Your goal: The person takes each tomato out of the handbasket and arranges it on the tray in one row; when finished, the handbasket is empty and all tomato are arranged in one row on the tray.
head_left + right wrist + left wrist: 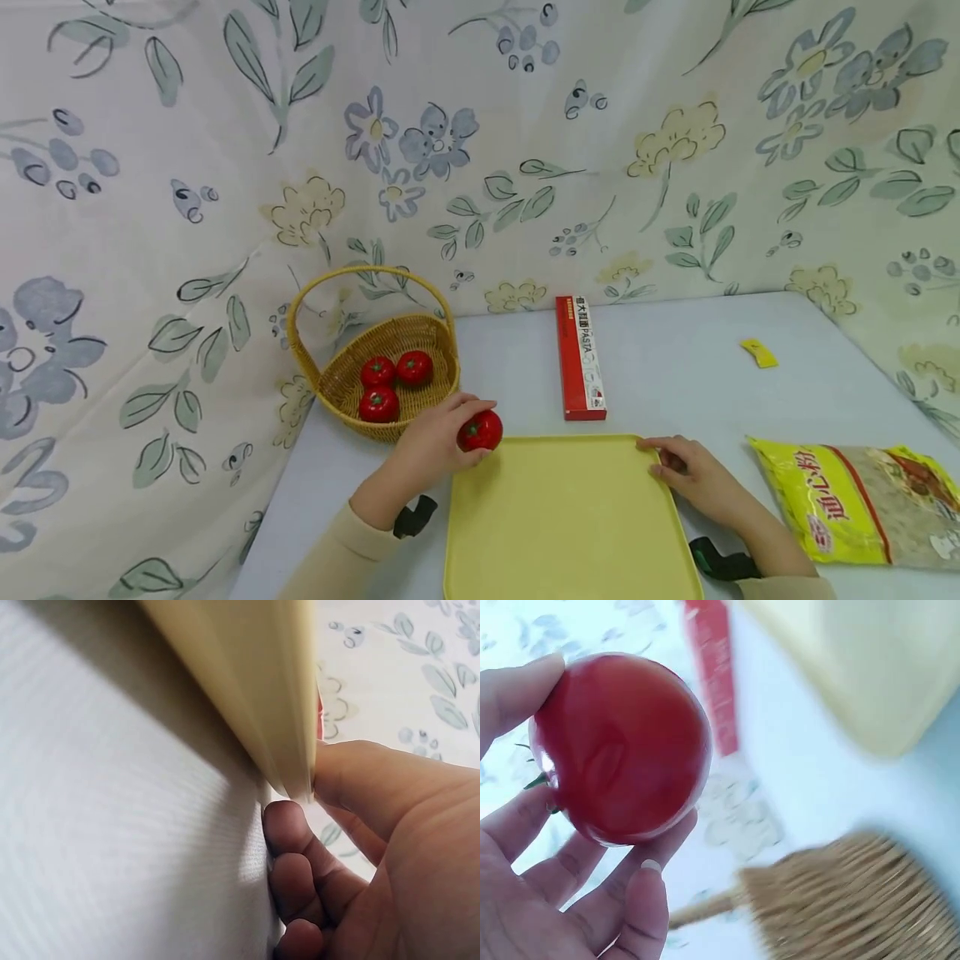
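My left hand (442,429) holds a red tomato (480,431) between thumb and fingers, just above the far left corner of a yellow tray (570,525). In the left wrist view the tomato (622,750) is shiny, with a bit of green stem at its side. My right hand (693,475) grips the tray's far right corner. Seen from the right wrist, the thumb presses on the tray's edge (262,690) and the other fingers are curled by the tabletop. A wicker basket (341,392) with three tomatoes (378,404) stands beyond my left hand.
A red and white pasta box (581,358) lies behind the tray. To the right is a yellow, partly clear food bag (862,504). A small yellow packet (759,352) lies at the back right of the white table (675,367). Floral cloth (480,150) hangs behind.
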{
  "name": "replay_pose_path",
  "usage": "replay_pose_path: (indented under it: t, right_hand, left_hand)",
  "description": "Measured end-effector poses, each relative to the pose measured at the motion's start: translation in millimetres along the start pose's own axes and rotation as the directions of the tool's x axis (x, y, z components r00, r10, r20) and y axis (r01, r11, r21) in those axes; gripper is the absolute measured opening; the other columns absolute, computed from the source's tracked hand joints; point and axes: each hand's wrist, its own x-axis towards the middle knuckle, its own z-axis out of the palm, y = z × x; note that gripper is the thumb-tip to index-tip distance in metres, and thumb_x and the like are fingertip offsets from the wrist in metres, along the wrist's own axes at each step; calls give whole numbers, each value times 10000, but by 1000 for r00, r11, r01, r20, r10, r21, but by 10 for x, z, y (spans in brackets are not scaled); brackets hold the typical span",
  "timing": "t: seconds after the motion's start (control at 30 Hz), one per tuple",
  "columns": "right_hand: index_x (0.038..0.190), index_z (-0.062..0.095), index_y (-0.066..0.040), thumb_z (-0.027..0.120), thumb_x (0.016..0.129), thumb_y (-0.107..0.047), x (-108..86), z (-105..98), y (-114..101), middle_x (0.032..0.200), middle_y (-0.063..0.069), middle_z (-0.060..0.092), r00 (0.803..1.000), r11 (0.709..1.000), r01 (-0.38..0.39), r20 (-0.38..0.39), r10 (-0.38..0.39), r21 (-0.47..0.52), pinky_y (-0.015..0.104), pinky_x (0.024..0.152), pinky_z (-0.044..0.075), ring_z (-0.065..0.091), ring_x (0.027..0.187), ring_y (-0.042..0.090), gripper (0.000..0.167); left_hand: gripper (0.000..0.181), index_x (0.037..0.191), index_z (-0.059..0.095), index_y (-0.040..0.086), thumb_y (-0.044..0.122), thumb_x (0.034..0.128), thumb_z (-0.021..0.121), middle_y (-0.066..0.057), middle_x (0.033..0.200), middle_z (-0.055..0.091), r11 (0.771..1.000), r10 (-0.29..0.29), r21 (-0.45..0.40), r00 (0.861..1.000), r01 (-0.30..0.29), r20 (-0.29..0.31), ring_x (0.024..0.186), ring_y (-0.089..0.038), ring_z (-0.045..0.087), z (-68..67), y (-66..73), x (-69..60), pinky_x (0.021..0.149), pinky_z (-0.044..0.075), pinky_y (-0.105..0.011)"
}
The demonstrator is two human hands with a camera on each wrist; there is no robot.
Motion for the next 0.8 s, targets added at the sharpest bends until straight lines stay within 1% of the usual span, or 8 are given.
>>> replay_pose_path:
  t: [0.07, 0.17, 0.23, 0.3, 0.47, 0.53, 0.63, 0.8]
  right_hand:
    - [1339, 665, -32, 708, 1005, -120, 9, -3, 0, 922, 3, 562, 1000, 1000, -9, -5, 9, -2, 253, 697, 442, 502, 829, 101, 348]
    - [1331, 667, -24, 708, 1005, -115, 8, 3, 2, 916, -7, 562, 1000, 1000, 7, -2, -7, -3, 252, 690, 444, 503, 820, 95, 340]
    - [1320, 670, -12, 709, 1003, -103, 4, 12, 6, 908, -10, 557, 1000, 1000, 23, 1, -23, -1, 255, 682, 441, 501, 812, 94, 332]
    - [1313, 674, -15, 714, 999, -102, 4, 18, 5, 905, -10, 549, 1000, 1000, 21, 1, -21, 5, 256, 681, 437, 498, 813, 92, 328]
    - [1322, 674, -32, 716, 996, -102, 11, 16, 9, 911, 8, 544, 1000, 1000, -16, 1, 16, 14, 257, 691, 435, 498, 828, 103, 336]
    - [1328, 670, -28, 713, 998, -101, 13, 11, 12, 918, 12, 551, 1000, 1000, -15, 2, 15, 16, 259, 692, 439, 500, 830, 105, 341]
    - [1331, 669, -26, 713, 998, -103, 15, 4, 12, 913, 14, 556, 1000, 1000, -15, 2, 15, 19, 259, 693, 439, 502, 827, 106, 344]
    - [1337, 666, -29, 717, 996, -105, 17, 2, 4, 912, 14, 549, 1000, 1000, -26, -4, 26, 15, 262, 693, 428, 495, 833, 115, 353]
  left_hand:
    - [624, 1427, 635, 174, 289, 868, 887, -53, 1333, 630, 1000, -6, 4, 1000, 6, 30, 1127, -280, 668, 121, -15, -16, 959, 574, -458]
    - [637, 1443, 624, 180, 334, 878, 876, -24, 1336, 631, 999, -32, 7, 997, 32, 67, 1133, -268, 661, 278, -55, -64, 968, 565, -455]
    - [645, 1447, 622, 189, 362, 878, 874, -8, 1326, 635, 999, -45, 18, 996, 44, 78, 1124, -260, 662, 358, -87, -95, 957, 566, -451]
    - [660, 1448, 620, 195, 391, 871, 875, 1, 1314, 638, 998, -55, 23, 995, 53, 89, 1130, -252, 657, 414, -114, -124, 950, 568, -452]
    - [689, 1446, 612, 189, 430, 858, 878, 15, 1283, 643, 998, -56, 17, 994, 55, 90, 1162, -221, 641, 503, -153, -188, 981, 555, -447]
    - [696, 1449, 607, 181, 424, 857, 880, 20, 1287, 637, 998, -57, 3, 995, 57, 84, 1172, -220, 638, 522, -155, -209, 1001, 542, -453]
    - [715, 1473, 582, 168, 408, 866, 875, 7, 1323, 622, 997, -66, -27, 994, 69, 89, 1204, -245, 628, 534, -146, -232, 1032, 518, -485]
    - [788, 1550, 495, 167, 400, 889, 855, -23, 1420, 590, 991, -99, -80, 990, 108, 105, 1283, -294, 591, 561, -129, -250, 1085, 470, -526]
